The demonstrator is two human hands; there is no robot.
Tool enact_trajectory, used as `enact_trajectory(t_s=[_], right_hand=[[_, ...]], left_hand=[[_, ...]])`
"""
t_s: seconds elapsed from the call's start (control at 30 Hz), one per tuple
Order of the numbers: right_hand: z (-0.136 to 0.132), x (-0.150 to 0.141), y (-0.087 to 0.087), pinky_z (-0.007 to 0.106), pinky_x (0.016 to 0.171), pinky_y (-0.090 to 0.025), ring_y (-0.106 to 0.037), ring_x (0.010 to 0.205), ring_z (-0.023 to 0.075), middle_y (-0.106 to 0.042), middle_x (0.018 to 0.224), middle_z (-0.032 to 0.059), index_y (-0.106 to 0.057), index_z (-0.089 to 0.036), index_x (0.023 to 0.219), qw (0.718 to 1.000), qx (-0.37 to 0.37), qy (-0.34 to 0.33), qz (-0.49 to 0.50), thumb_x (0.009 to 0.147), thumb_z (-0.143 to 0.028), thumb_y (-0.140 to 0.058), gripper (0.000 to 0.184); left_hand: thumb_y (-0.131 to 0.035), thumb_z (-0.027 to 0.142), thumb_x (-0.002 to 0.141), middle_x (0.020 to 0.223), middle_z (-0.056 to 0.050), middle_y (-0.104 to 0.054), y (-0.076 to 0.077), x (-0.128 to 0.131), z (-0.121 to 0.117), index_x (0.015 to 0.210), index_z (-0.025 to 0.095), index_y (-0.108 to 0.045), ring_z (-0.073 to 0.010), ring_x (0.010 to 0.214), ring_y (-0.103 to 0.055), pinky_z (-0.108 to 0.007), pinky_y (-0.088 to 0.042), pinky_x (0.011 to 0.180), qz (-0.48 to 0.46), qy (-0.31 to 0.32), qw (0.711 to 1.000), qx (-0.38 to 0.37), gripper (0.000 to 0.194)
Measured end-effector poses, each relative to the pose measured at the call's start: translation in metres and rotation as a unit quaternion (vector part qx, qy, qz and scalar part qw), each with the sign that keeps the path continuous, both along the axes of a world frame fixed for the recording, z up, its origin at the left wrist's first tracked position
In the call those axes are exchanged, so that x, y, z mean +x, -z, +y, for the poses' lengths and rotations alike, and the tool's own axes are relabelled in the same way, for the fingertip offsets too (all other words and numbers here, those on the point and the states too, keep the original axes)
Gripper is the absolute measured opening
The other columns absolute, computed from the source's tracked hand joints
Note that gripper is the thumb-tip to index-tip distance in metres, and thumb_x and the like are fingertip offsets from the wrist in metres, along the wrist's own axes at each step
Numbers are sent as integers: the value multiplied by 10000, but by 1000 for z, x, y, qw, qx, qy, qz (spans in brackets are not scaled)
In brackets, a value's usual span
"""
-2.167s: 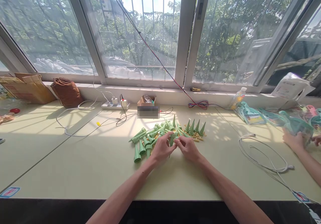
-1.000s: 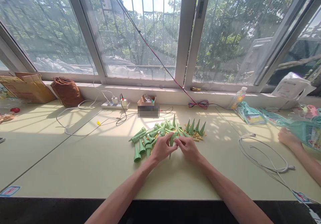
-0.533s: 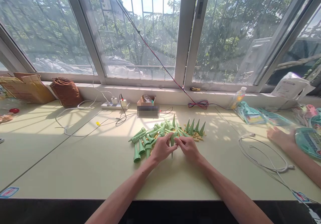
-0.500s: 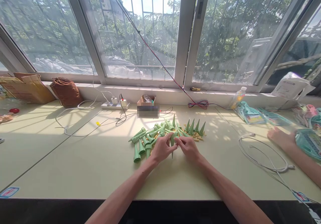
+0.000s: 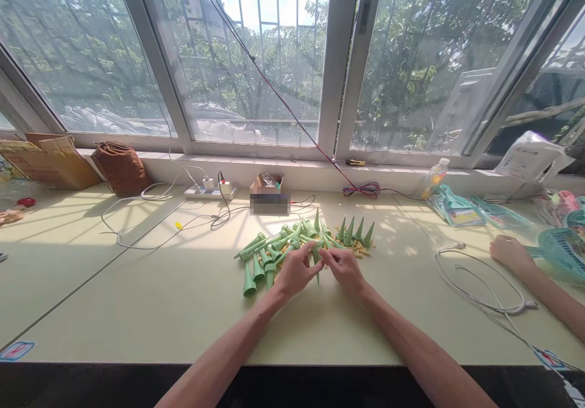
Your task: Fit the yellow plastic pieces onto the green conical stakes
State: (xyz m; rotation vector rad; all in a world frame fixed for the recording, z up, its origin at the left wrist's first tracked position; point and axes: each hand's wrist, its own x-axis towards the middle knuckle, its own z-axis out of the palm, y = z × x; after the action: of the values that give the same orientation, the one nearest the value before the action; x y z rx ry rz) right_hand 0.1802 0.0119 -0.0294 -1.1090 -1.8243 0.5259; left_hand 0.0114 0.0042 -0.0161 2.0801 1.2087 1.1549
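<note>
Head view: your left hand [image 5: 297, 272] pinches one green tapered plastic-looking cone [image 5: 316, 254], point down, before the heap; right hand [image 5: 343, 270] fingertips at its wide end, grip can't tell. Probably light, stiff, smooth; hold the collar. Four upright green cones [image 5: 350, 235] at right; heaped green cones [image 5: 258, 269], small tan stick-shaped pegs [image 5: 361, 252]: overlapping, uncountable.

bare left hand [image 5: 296, 271], bare right hand [image 5: 343, 271], slim bare forearms [image 5: 228, 348]

- Counter [image 5: 183, 310]: open passage along the near edge, left of the hands [image 5: 297, 271].
- Heaped green cones [image 5: 266, 258]: barrier ahead and to the left.
- White cable [image 5: 457, 246], co-worker's hand [image 5: 507, 252]: obstacles farther right, beyond a bare strip.
</note>
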Motion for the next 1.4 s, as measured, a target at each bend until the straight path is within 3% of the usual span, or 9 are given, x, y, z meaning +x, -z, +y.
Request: enact_trajectory(t_s=[0.67,1.03,1.4], right_hand=[[1,0,0,251,484,-211,-300,463,83,-354,473,-36,-422,-172,506,1000,22,4,5,967,-565,-431,605],[1,0,-2,244,486,-247,-356,454,88,-419,466,-19,-475,-164,496,1000,22,-1,8,975,-565,-408,629],[0,-2,-2,232,510,-325,-483,479,109,-546,512,15,-560,-161,540,1000,10,3,25,998,-561,-351,643]], left_hand=[[-619,346,849,500,101,-402,-1,0,-1,1076,152,-621,-67,440,-306,-190,-281,477,0,-1,1000,8,299],[-625,331,843,501,102,-398,-2,2,-1,1082,153,-635,-67,445,-298,-192,-273,473,-2,-2,1000,13,298],[-624,365,856,489,104,-351,6,1,2,1119,147,-655,-73,456,-317,-191,-310,487,14,-23,999,17,343]])
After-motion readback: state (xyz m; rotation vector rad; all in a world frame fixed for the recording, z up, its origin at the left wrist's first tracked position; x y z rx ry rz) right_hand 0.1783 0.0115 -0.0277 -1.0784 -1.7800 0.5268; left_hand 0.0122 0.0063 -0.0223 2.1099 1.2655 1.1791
